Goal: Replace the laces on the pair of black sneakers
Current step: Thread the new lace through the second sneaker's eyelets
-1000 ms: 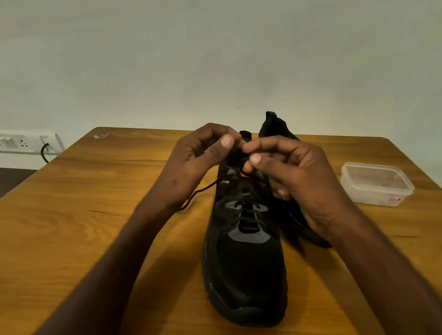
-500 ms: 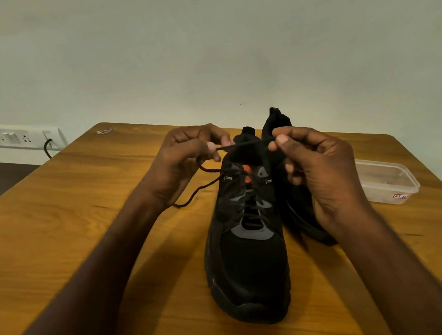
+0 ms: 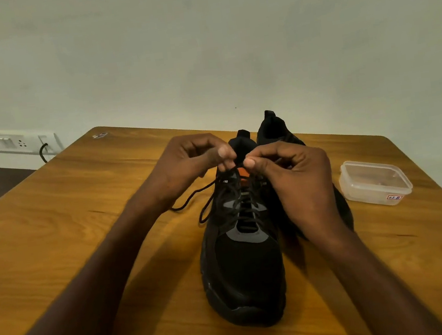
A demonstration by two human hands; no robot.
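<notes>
Plain pale wall behind; wooden table pushed up against it, with a wall socket strip at far left carrying one dark plug lead.

Count: two black sneakers, one clear plastic container, two hands. The near sneaker sits mid-table, toe toward you. The second sneaker stands just beside it on the right, largely hidden behind your right hand. The container lies well apart, toward the right edge; its contents cannot be read from here.

Hands: your left hand and right hand meet above the tongue of the near sneaker, fingertips almost touching. Each is closed narrow in a thumb-and-forefinger pinch on the black lace. One loop droops from the left pinch over the shoe's left side, and one free end trails onto the table to the left. Judgement: you are at the top eyelets, either undoing or forming the bow. Black cord on black upper in dim light, so I cannot tell which.

Handling, judged: the lace is thin, round, limp and very light. It holds no shape and will slide through the eyelets with modest friction. Grip it close to the eyelet or at the stiff tip, not mid-span, or it will buckle when pushed. The sneaker is light and flexible in the upper, firm at the sole; it may skid on the smooth wood when you pull. Brace it at the collar or midfoot.
</notes>
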